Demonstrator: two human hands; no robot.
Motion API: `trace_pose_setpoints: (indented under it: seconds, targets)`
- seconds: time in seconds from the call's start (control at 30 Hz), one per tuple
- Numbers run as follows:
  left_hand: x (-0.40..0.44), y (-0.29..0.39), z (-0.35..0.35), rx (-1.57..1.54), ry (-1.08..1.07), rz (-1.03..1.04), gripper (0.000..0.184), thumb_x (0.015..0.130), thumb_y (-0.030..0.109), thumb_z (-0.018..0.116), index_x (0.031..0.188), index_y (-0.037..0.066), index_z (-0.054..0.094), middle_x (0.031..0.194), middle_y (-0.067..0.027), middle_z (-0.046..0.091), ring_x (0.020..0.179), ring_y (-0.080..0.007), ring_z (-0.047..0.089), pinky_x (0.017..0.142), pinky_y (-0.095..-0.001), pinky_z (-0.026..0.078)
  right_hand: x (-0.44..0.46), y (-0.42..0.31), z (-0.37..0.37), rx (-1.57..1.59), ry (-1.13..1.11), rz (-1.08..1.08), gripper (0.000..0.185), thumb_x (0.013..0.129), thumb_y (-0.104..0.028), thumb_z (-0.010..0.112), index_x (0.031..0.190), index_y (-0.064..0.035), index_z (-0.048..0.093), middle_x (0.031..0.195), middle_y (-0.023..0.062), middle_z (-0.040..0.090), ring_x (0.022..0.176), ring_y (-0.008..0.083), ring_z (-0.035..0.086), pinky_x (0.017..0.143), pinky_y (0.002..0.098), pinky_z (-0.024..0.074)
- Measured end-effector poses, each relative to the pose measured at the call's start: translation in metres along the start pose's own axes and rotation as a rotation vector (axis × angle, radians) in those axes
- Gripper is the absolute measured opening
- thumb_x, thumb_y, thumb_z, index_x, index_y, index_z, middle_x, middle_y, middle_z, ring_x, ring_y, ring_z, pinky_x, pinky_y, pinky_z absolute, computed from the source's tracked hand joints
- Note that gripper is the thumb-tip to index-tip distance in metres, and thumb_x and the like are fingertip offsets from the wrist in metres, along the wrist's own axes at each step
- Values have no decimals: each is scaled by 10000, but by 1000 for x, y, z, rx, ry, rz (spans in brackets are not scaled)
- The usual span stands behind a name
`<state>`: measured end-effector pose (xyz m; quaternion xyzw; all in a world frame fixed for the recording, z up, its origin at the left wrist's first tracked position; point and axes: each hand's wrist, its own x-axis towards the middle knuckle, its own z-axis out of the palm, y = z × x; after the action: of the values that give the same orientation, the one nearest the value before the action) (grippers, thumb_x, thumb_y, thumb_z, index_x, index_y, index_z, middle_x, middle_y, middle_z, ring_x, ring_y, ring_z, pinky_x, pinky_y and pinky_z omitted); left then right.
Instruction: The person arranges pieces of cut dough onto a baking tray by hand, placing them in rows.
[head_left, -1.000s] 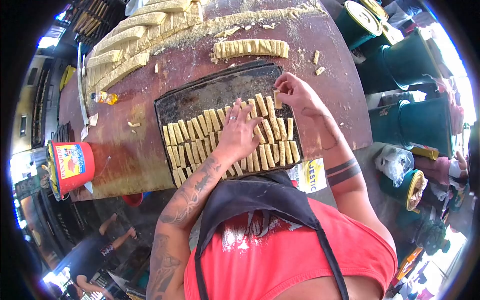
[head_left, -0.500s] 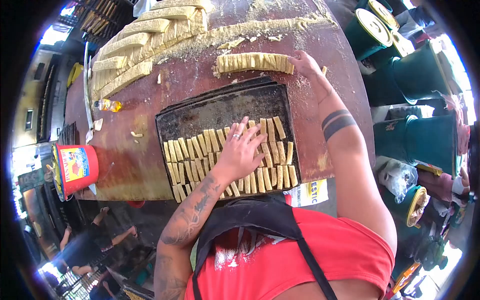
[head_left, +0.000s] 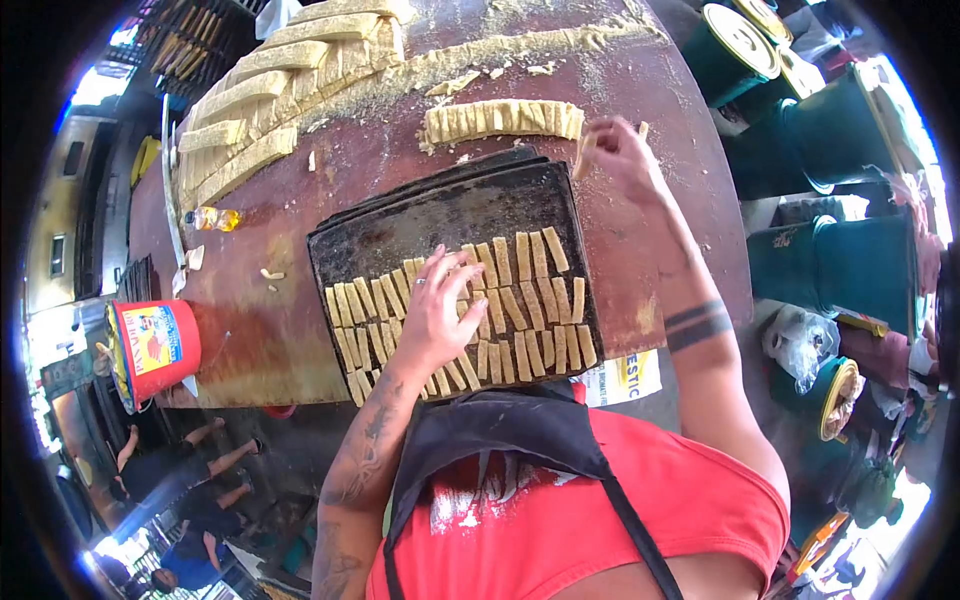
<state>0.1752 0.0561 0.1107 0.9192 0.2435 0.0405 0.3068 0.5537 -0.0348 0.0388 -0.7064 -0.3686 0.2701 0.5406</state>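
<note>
My left hand point(head_left: 437, 305) rests with spread fingers on dough strips point(head_left: 525, 257) lying in rows on a dark baking tray point(head_left: 420, 222). A thin dough strip point(head_left: 581, 158) hangs from the pinched, slightly blurred fingers of my right hand point(head_left: 622, 155), beyond the tray's far right corner. Just left of that hand lies a cut dough log point(head_left: 503, 119), sliced into many strips and still bunched together. Bare dark metal shows along the far part of the tray.
Long dough pieces point(head_left: 245, 93) lie at the table's far left, near a small bottle point(head_left: 213, 219). A red bucket point(head_left: 160, 345) stands at the left edge. Green drums point(head_left: 830, 265) line the right side. People point(head_left: 190, 470) are at the lower left.
My right hand has gone from the tray to the dough log and now holds a strip slightly away from its end. My left hand has shifted left over the rows.
</note>
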Motion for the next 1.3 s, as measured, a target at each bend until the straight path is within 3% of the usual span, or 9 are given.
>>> trace_pose_setpoints:
  seconds: [0.07, 0.17, 0.27, 0.37, 0.5, 0.6, 0.93, 1.17, 1.3]
  targets:
    - [0, -1, -1, -34, 5, 0, 453, 905, 220, 737, 1331, 94, 651, 1474, -155, 548, 1487, -406, 377, 1231, -521, 315, -45, -53, 3, 94, -242, 145, 301, 934, -189, 704, 1170, -4, 689, 957, 94, 742, 882, 163, 678, 805, 334, 561]
    - [1, -4, 2, -13, -1, 39, 443, 902, 218, 734, 1321, 97, 659, 1468, -163, 555, 1483, -405, 384, 1223, -520, 328, -81, -74, 18, -287, -449, 114, 185, 935, -105, 677, 1096, -17, 706, 897, 77, 709, 885, 154, 683, 825, 321, 549]
    - [6, 0, 0, -40, -20, 83, 444, 902, 219, 732, 1322, 94, 659, 1464, -172, 555, 1482, -406, 384, 1221, -520, 330, -105, -55, 37, -453, -264, -259, 126, 890, -114, 705, 974, -21, 694, 871, 123, 687, 847, 274, 691, 807, 379, 556]
    - [10, -1, 2, -72, 1, 147, 448, 896, 220, 737, 1317, 89, 660, 1466, -186, 549, 1476, -411, 389, 1219, -514, 332, -112, -57, 36, -423, -193, -307, 193, 887, -194, 716, 960, -18, 682, 929, 149, 687, 911, 334, 670, 856, 416, 547]
    - [17, 4, 6, -162, -6, 191, 433, 906, 216, 732, 1314, 91, 656, 1464, -183, 550, 1465, -416, 401, 1218, -511, 333, -106, -84, 26, -516, -351, 23, 215, 877, -204, 739, 1005, -35, 701, 1107, 175, 662, 958, 345, 666, 866, 412, 546]
    - [21, 5, 10, -213, 3, 223, 429, 907, 219, 735, 1309, 95, 653, 1442, -182, 566, 1460, -420, 406, 1215, -516, 336, -114, -73, 35, -646, -195, -123, 274, 866, -208, 751, 1081, -43, 704, 1006, 154, 683, 924, 335, 678, 856, 418, 552]
    - [69, 32, 55, -94, 138, 273, 315, 877, 193, 733, 1153, 43, 707, 1174, -156, 623, 1168, -359, 567, 1035, -479, 452, -126, -41, 49, -292, -44, 208, 256, 898, -115, 785, 1111, -17, 683, 842, 31, 656, 767, 115, 590, 733, 293, 523]
    - [99, 39, 82, 30, 166, 297, 224, 852, 214, 752, 1024, 73, 731, 1122, -119, 601, 1129, -351, 552, 976, -495, 446, -134, -37, 60, -182, 86, 257, 204, 857, -68, 791, 1014, -9, 675, 857, 95, 665, 776, 168, 625, 719, 319, 527]
    - [87, 37, 60, -146, 193, 300, 127, 839, 173, 726, 898, 67, 687, 930, -116, 686, 992, -337, 626, 906, -468, 488, -138, -34, 57, -339, 127, 38, 170, 803, -55, 812, 919, -17, 692, 885, 81, 616, 768, 174, 604, 728, 319, 519]
